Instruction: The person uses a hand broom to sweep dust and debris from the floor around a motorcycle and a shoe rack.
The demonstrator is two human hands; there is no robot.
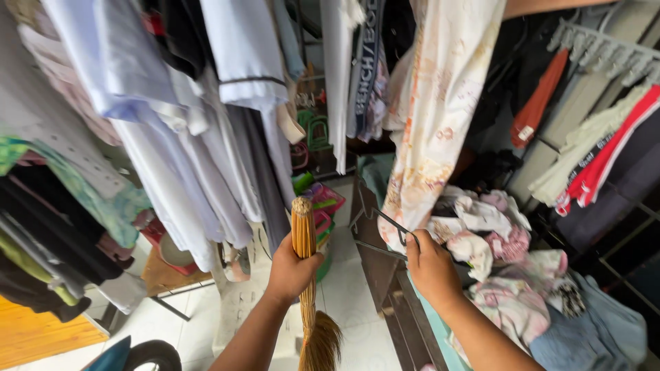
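Observation:
My left hand [289, 271] grips a bundled stick broom [303, 237] around its shaft, the bound top end pointing up and the brown bristles [321, 343] splaying out below. My right hand [430, 264] holds a dark wire clothes hanger [385, 223] beside a pale floral-print garment [440, 103] that hangs down from above. Just right of that hand lies a heap of pink and white clothes [495, 233].
Light blue and white shirts [192, 137] hang densely on the left, dark and green garments [48, 206] at far left. Red and white clothes [598, 151] hang at right under a peg rack [605, 51]. Coloured plastic baskets [320, 203] stand on the white tiled floor [350, 302].

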